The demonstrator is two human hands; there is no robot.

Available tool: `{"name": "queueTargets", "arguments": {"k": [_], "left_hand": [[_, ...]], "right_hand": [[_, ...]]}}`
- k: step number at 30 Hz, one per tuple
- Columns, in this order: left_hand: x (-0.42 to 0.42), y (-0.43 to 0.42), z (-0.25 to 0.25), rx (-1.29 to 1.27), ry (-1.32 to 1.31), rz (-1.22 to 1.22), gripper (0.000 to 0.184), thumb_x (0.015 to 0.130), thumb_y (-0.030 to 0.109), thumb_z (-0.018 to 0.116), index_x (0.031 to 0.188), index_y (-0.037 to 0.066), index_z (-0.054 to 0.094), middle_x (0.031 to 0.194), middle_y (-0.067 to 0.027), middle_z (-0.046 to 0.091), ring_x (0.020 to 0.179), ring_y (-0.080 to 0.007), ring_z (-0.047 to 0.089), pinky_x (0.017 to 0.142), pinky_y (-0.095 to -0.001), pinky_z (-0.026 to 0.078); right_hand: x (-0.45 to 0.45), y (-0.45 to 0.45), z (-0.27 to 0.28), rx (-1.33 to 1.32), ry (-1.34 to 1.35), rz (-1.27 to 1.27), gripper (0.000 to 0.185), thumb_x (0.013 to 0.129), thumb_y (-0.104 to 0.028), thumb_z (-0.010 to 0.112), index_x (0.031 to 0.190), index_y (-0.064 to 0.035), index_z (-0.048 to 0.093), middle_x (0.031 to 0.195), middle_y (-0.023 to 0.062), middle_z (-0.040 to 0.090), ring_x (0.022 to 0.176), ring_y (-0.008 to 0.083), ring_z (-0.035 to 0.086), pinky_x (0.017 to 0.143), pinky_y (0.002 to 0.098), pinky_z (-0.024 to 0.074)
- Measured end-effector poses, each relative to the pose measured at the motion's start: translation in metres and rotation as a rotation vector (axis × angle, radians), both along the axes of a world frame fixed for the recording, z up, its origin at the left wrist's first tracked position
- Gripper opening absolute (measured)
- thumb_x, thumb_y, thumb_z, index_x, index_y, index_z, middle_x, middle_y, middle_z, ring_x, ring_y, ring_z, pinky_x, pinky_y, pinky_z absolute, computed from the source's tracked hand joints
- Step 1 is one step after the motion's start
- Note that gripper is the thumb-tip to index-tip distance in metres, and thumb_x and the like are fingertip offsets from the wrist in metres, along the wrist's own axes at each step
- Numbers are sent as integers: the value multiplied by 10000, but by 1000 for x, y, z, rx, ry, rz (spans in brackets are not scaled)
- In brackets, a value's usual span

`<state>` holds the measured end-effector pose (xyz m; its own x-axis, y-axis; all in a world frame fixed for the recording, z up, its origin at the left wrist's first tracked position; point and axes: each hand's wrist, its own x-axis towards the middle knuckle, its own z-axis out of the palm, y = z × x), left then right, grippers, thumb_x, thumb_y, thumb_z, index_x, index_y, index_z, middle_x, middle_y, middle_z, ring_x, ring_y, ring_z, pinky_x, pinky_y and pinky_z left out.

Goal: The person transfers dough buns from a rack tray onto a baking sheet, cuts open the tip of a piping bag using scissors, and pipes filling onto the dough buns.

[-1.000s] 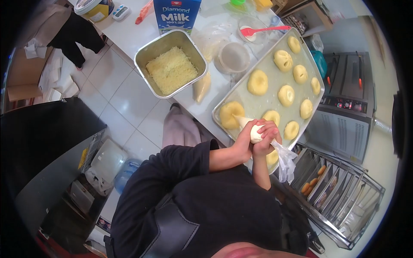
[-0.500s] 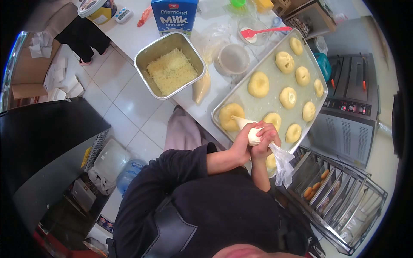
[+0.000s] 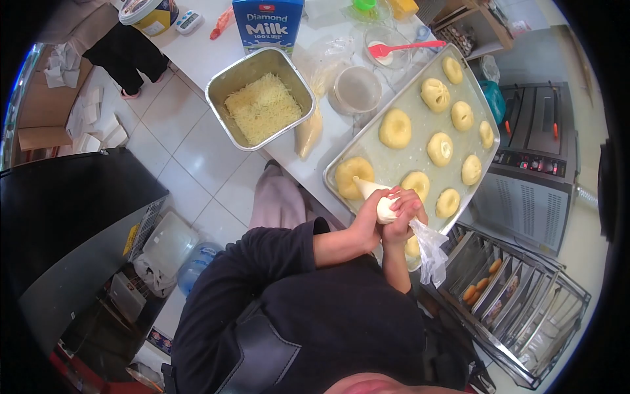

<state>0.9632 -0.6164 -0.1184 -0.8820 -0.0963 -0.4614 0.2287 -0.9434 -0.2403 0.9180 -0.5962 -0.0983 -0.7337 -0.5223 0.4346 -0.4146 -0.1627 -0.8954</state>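
Note:
Both my hands are wrapped round a piping bag (image 3: 387, 210) filled with pale cream. My left hand (image 3: 366, 220) grips its near side, and my right hand (image 3: 405, 213) closes over the bag at its twisted top. Loose clear plastic hangs down behind the right hand. The bag's tip touches the middle of a round dough bun (image 3: 354, 177) at the near left corner of a baking tray (image 3: 387, 157). Several more buns lie on the tray, some with pale filling in the centre, such as one bun (image 3: 440, 149). My hands partly cover the buns nearest me.
A metal pan of grated cheese (image 3: 220, 98) stands at the table edge, beside a milk carton (image 3: 269, 26). Near them are a plastic tub (image 3: 356, 90) and a red brush (image 3: 407, 46). An oven (image 3: 518, 197) and a tray rack (image 3: 525, 315) stand right. Another person's legs (image 3: 128, 59) show upper left.
Almost nothing differs. Both hands keep their grip on the piping bag, its tip at the same bun; the view has shifted very slightly.

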Motion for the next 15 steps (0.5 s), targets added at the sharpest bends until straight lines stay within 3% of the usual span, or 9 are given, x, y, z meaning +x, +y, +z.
{"name": "queueTargets", "arguments": {"k": [15], "left_hand": [[2,5,0,29,2,-40,213,812,254,379,893,99,499,890,-42,541,836,-153,525,756,-298,415]], "right_hand": [[4,6,1,11,-74,-13,404,894,-236,329,545,-35,369,505,48,371,513,153,407,606,330,403]]}}
